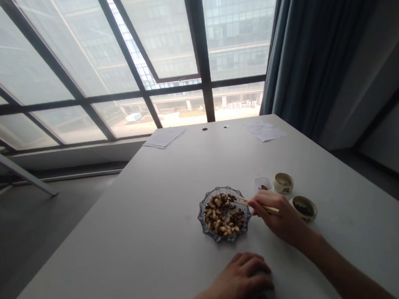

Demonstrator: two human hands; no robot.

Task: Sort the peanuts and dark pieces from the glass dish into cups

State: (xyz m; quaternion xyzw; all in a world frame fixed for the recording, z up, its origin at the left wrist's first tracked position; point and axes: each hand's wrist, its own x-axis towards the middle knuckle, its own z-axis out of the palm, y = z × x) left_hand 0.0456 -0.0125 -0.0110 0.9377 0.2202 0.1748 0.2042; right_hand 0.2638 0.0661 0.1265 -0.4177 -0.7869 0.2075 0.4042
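Note:
My right hand [275,212] grips a pair of wooden chopsticks [270,209], their tips over the upper right of a scalloped glass plate [204,228]. Peanuts [218,203] and darker brown pieces [237,218] lie on the plate; a dark piece is at the chopstick tips, whether pinched I cannot tell. My left hand [244,276] rests on the table below the plate, its fingers curled, and what is under them is hidden. Beyond my right hand are a small clear container [263,180] with reddish-brown bits, a small cream bowl [283,181] and another bowl [313,207] holding dark pieces.
The white table [139,226] reaches toward the windows. Papers lie at its far left [165,137] and far right [265,130], with two cable holes between them. A dark blue curtain [302,60] hangs at the right. Another table's leg stands on the left.

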